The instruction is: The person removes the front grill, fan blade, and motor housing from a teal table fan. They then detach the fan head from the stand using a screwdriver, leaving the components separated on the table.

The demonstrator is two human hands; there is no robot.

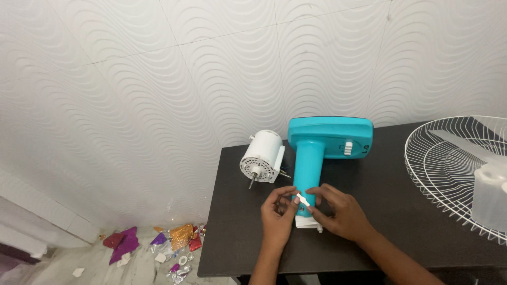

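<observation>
Fingers (289,203) over dark table (380,211), wavy wall (158,79)

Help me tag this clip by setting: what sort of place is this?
Probably a room in a home used as a makeshift repair spot, not a proper workshop. A dark table stands against a wavy-patterned white wall, fan parts lie on it, a white motor and wire guard, and shiny wrappers litter the floor.

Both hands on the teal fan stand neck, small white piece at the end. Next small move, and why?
Probably press the small white piece home into the teal stand. It sits tilted at the neck's end beside a small hole, pinched between left hand and right hand, so it looks unseated.
</observation>
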